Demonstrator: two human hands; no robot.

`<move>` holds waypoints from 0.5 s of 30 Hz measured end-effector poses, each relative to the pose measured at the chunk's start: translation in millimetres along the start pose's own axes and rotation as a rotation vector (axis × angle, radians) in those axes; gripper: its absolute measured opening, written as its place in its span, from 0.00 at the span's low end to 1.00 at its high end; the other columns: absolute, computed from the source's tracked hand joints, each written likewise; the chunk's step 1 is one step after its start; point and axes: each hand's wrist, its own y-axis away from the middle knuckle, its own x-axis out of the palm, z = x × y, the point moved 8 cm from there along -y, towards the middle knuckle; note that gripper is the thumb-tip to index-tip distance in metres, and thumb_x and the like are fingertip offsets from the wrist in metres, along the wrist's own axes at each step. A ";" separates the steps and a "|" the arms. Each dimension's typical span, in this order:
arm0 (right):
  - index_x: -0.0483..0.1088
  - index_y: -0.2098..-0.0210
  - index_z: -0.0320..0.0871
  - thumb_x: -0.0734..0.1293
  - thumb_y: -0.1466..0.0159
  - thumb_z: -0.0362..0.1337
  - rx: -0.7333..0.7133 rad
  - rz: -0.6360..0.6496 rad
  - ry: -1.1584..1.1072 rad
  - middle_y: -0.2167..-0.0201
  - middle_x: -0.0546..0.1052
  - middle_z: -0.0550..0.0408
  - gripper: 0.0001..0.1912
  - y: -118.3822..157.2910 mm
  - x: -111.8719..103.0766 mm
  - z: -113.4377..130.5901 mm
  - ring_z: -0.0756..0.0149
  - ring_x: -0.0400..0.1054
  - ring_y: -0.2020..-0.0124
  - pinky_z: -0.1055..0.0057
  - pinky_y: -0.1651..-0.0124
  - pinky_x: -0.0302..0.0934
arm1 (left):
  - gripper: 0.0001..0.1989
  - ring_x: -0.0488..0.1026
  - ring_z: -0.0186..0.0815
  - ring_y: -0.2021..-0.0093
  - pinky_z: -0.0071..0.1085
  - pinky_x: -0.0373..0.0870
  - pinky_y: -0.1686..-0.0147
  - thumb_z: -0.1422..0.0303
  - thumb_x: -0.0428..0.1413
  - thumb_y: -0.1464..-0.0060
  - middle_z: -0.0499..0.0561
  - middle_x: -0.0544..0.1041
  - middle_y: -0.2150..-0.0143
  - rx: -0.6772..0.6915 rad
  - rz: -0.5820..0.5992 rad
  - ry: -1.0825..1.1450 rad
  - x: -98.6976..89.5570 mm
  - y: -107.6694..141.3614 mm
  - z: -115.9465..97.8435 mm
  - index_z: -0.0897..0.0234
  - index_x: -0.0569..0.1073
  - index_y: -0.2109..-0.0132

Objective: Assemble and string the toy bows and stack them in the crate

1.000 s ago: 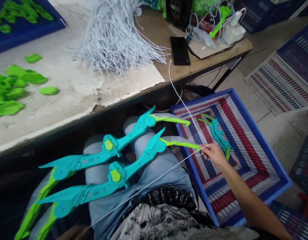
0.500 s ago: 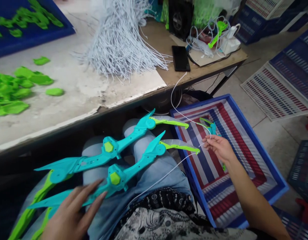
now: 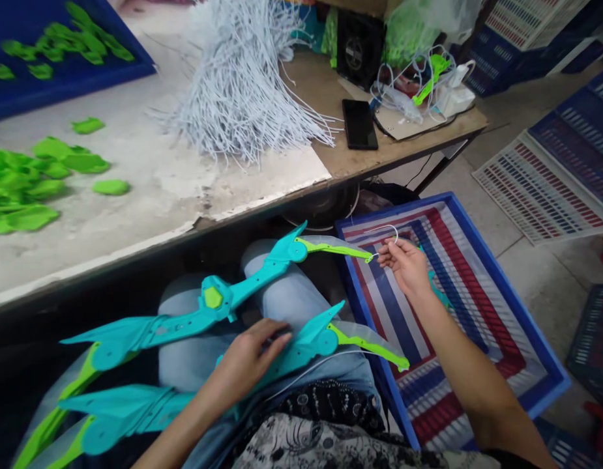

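Two teal toy bows with lime-green end arms lie side by side across my lap. Over the middle of the nearer toy bow [image 3: 301,348] is my left hand [image 3: 259,345], its fingers curled around the part and hiding its centre. My right hand [image 3: 403,264] is closed in a pinch on a white cord [image 3: 390,228], right at the green tip of the farther toy bow [image 3: 252,280]. The cord passes by that tip, and a loop of it stands above my fingers. Another thin white cord runs along the nearer bow toward its own green tip.
A blue-rimmed crate [image 3: 516,312] with a striped lining stands at my right, teal pieces in it. On the table are a bundle of white cords [image 3: 252,98], green parts [image 3: 32,182], a blue tray [image 3: 86,85] and a phone [image 3: 360,124]. More crates [image 3: 540,189] are farther right.
My left hand has moved right onto the nearer bow, which has shifted toward my body. My right hand has brought the cord left and up to the farther bow's tip.
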 end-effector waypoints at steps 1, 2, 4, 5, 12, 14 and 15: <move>0.72 0.67 0.42 0.75 0.50 0.44 -0.001 0.001 0.008 0.76 0.77 0.59 0.16 -0.6 0.7 -0.9 0.72 0.71 0.79 0.77 0.77 0.66 | 0.19 0.76 0.43 0.56 0.36 0.72 0.55 0.55 0.50 0.44 0.54 0.80 0.56 -0.005 -0.012 0.059 -1.5 -13.4 -6.4 0.62 0.78 0.57; 0.72 0.67 0.42 0.75 0.50 0.44 -0.002 0.000 0.014 0.77 0.76 0.59 0.16 -0.8 1.0 -1.8 0.72 0.71 0.79 0.77 0.77 0.66 | 0.19 0.76 0.43 0.55 0.37 0.71 0.54 0.56 0.51 0.45 0.55 0.80 0.56 -0.013 -0.014 0.123 -0.4 -28.1 -12.8 0.62 0.78 0.57; 0.72 0.68 0.42 0.75 0.50 0.44 -0.007 -0.008 0.023 0.78 0.76 0.60 0.16 -0.3 0.9 -3.6 0.72 0.71 0.80 0.77 0.78 0.65 | 0.17 0.76 0.43 0.57 0.37 0.71 0.54 0.58 0.52 0.46 0.55 0.80 0.58 -0.054 0.012 0.274 10.7 -58.0 -23.7 0.64 0.78 0.57; 0.72 0.69 0.42 0.75 0.50 0.45 -0.012 -0.012 0.027 0.78 0.76 0.60 0.16 0.3 0.6 -4.5 0.72 0.71 0.80 0.77 0.78 0.65 | 0.16 0.76 0.42 0.59 0.37 0.72 0.56 0.60 0.53 0.47 0.55 0.80 0.60 -0.092 0.033 0.362 19.7 -71.8 -27.5 0.64 0.78 0.57; 0.72 0.69 0.42 0.74 0.50 0.45 -0.035 -0.027 0.073 0.78 0.76 0.59 0.16 2.0 -2.9 -11.9 0.71 0.70 0.80 0.75 0.77 0.66 | 0.04 0.74 0.30 0.74 0.25 0.70 0.70 0.73 0.57 0.47 0.51 0.76 0.73 -0.362 0.113 0.948 82.0 -128.0 -37.9 0.70 0.76 0.65; 0.72 0.69 0.42 0.74 0.49 0.45 -0.034 -0.030 0.094 0.78 0.75 0.59 0.15 2.6 -3.8 -15.0 0.71 0.70 0.80 0.74 0.77 0.66 | 0.04 0.73 0.29 0.76 0.24 0.69 0.72 0.75 0.57 0.47 0.50 0.76 0.74 -0.402 0.132 1.015 90.9 -135.7 -38.6 0.70 0.76 0.63; 0.72 0.69 0.42 0.73 0.49 0.45 -0.034 -0.024 0.114 0.78 0.75 0.59 0.15 3.2 -3.9 -16.2 0.71 0.70 0.80 0.74 0.77 0.66 | 0.06 0.73 0.29 0.76 0.24 0.70 0.72 0.76 0.56 0.46 0.50 0.76 0.74 -0.412 0.147 1.034 94.4 -139.1 -39.7 0.71 0.75 0.60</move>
